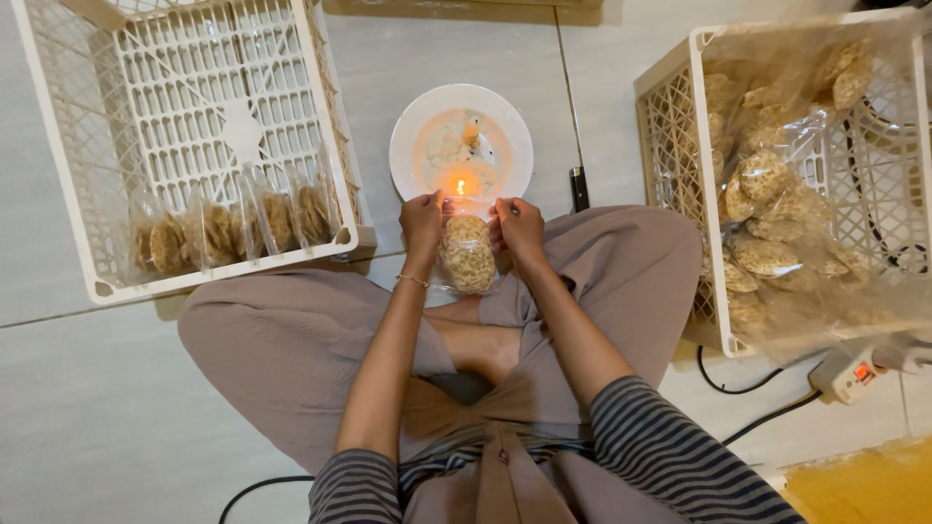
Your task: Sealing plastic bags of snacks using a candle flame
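My left hand [422, 221] and my right hand [516, 228] each grip a top corner of a small clear bag of round crackers [467, 255]. The bag's open edge is stretched between them, right at a lit candle flame [460, 185]. The candle stands on a white plate [408, 136] covered in melted wax, on the floor in front of my crossed legs. A thin bracelet sits on my left wrist.
A white plastic crate [58, 155] at the left holds a row of sealed cracker bags [233, 228]. Another crate [680, 107] at the right holds a big clear bag of loose crackers [777, 223]. A power strip [852, 374] and black cables lie at the lower right.
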